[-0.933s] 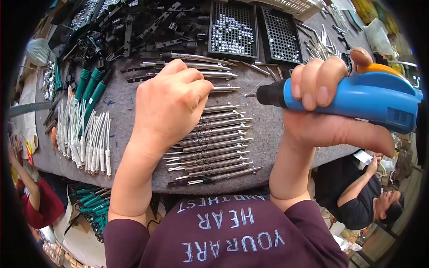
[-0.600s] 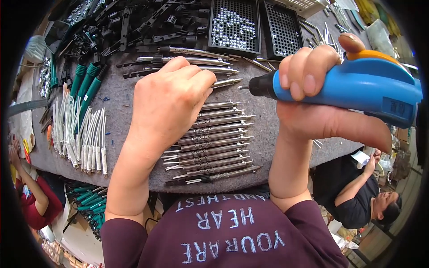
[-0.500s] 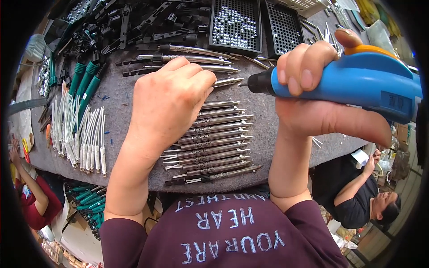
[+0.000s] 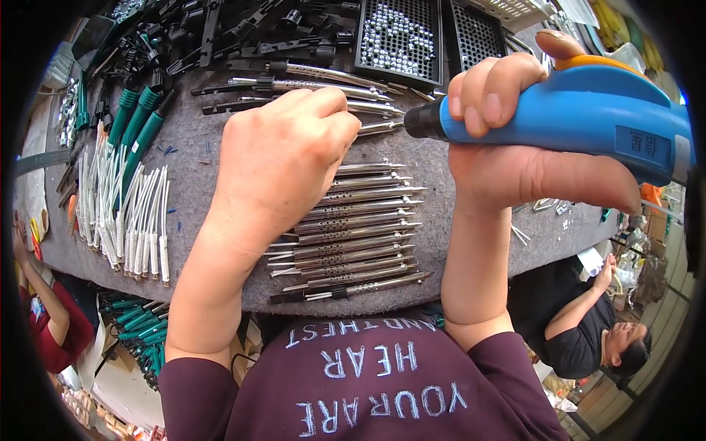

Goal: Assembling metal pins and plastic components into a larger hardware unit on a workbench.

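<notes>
My right hand [image 4: 507,173] is wrapped round a blue electric screwdriver [image 4: 566,121] with a black nose and an orange strip on top. My left hand [image 4: 283,147] is closed round a metal soldering iron barrel [image 4: 376,128], whose pointed front sticks out past the fingers. The screwdriver's nose meets the front of that barrel, or nearly so; the bit cannot be seen. Just beyond my left hand lie several longer soldering iron barrels [image 4: 338,90] with black fittings. A row of finished-looking metal barrels [image 4: 360,228] lies side by side below it, partly hidden by my left forearm.
Two black trays [image 4: 362,62] of small silver parts stand at the back, beside a heap of black plastic parts [image 4: 272,33]. Green handles [image 4: 143,140] and white-wired heating elements [image 4: 151,220] lie on the left. Another person [image 4: 588,331] sits at the right, one more at the left.
The screwdriver has moved slightly left and up, closing the small gap to the barrel, and its bit no longer shows. My left hand keeps its hold, nearly still.
</notes>
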Action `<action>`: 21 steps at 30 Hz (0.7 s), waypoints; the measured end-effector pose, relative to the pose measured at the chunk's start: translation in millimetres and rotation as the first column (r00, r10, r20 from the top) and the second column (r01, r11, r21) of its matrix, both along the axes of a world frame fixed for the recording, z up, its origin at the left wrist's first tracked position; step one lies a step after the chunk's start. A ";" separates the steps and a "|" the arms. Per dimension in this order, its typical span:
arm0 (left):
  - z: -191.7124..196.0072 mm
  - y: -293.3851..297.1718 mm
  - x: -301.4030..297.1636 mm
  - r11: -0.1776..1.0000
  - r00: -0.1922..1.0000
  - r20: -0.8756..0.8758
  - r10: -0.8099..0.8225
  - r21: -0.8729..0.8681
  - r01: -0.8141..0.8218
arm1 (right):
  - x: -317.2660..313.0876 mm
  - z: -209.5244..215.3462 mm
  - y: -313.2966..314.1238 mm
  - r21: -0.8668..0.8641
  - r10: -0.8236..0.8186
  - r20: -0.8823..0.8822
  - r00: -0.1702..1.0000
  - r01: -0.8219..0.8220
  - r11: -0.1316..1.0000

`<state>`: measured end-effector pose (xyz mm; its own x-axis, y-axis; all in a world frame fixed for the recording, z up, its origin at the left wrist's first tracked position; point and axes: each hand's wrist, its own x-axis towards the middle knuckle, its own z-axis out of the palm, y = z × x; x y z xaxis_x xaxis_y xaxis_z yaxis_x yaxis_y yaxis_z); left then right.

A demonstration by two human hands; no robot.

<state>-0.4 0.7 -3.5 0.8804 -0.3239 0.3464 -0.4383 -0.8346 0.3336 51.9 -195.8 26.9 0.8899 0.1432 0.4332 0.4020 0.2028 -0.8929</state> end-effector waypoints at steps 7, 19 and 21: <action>-6.4 -1.9 2.0 0.999 0.999 0.053 0.000 -0.054 0.003 | 1.4 -1.2 10.1 -0.082 -0.109 -0.039 0.993 0.105 0.991; -6.9 0.4 5.1 0.995 0.998 -0.051 -0.024 -0.099 0.019 | 34.9 -12.1 -4.4 0.007 0.309 0.289 0.906 -0.325 0.946; -8.3 3.1 4.5 0.996 0.998 -0.065 -0.017 -0.086 0.011 | 33.0 -17.3 3.9 0.044 0.275 0.293 0.916 -0.300 0.953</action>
<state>4.2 3.8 -11.8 0.8978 -0.3081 0.3147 -0.4246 -0.7955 0.4323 85.0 -191.9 9.5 0.6559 0.3259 0.6809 0.5459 0.4183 -0.7260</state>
